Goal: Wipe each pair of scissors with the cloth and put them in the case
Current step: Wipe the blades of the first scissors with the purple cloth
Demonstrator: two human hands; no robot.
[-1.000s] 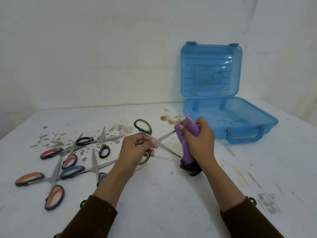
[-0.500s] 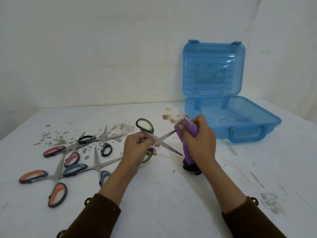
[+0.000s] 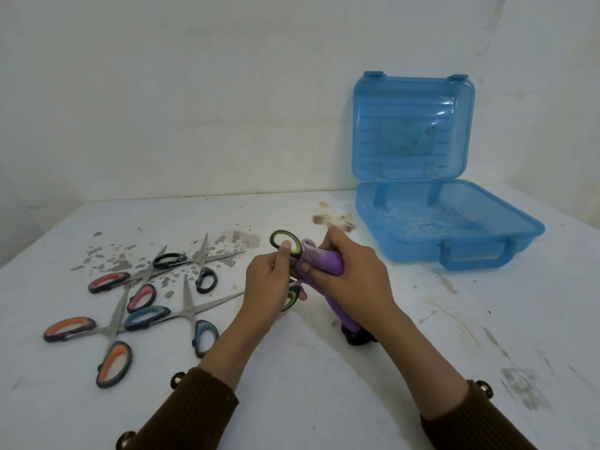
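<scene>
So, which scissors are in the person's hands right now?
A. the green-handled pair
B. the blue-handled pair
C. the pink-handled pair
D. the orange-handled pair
A: the left hand holds the green-handled scissors while the right hand wraps the purple cloth over their blades; the orange, pink and blue pairs lie on the table.

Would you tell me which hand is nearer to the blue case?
Right. The right hand, gripping the purple cloth, lies just left of the case; the left hand sits farther left, holding the green scissors.
</scene>
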